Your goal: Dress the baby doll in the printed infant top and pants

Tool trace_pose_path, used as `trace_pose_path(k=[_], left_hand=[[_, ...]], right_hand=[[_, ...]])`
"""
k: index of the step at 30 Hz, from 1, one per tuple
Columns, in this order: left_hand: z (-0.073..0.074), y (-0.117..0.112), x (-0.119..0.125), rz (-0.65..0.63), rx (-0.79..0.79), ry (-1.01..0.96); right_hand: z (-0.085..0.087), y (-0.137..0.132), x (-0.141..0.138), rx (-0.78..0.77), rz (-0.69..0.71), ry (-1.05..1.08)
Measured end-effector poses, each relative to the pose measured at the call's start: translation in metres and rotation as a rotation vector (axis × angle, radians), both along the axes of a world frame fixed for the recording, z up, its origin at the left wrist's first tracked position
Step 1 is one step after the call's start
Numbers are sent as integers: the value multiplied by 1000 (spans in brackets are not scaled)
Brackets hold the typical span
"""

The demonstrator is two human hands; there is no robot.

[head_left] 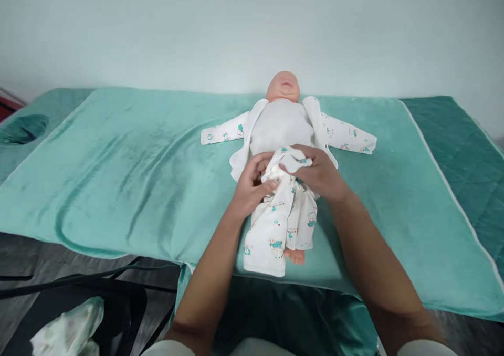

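Cotton-soft white printed baby trousers (281,224) are lying bunched over a plastic baby doll (282,117) on a teal fleece blanket (129,167); left hand (252,185) and right hand (321,175) are pinching the limp, light waistband, fingers clamped.

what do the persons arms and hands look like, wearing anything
Both forearms are bare from wrist to elbow. The left hand and right hand wear no gloves, rings or watch that show. White fabric, seemingly short sleeves, edges the picture's bottom near the upper arms.
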State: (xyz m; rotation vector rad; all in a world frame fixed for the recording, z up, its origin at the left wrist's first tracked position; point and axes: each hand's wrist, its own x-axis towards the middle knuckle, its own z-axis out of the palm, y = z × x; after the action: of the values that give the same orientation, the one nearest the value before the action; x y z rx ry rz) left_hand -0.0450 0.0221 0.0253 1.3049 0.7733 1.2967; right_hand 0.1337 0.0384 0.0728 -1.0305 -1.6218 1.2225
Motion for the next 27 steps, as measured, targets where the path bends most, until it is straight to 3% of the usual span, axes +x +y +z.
trace_pose_path(k=[3, 5, 8, 12, 15, 17, 20, 22, 25, 27], left_hand=[[0, -2, -2, -104, -72, 91], [-2, -3, -3, -102, -168, 81], [-6, -2, -3, -3, -254, -42], [-9, 2, 0, 150, -270, -192], [-12, 2, 1, 228, -279, -164], [-14, 1, 0, 248, -268, -100], [-15, -2, -3, 203, -160, 23], [-12, -6, -5, 102, -91, 73], [-5, -10, -6, -75, -157, 118], [-2, -11, -5, -91, -242, 82]], right_hand=[[-4, -2, -3, -34, -168, 139], [-5, -3, -4, -82, -174, 177], [-2, -4, -4, -93, -117, 138], [6, -4, 3, -61, 93, -79], [11, -5, 7, -84, 349, -254], [12, -5, 7, -100, 406, -314], [7, -5, 5, -101, 294, -243], [1, -4, 1, -94, 165, -116], [-7, -4, -4, -94, 0, 61], [-9, -4, -5, -113, -58, 116]])
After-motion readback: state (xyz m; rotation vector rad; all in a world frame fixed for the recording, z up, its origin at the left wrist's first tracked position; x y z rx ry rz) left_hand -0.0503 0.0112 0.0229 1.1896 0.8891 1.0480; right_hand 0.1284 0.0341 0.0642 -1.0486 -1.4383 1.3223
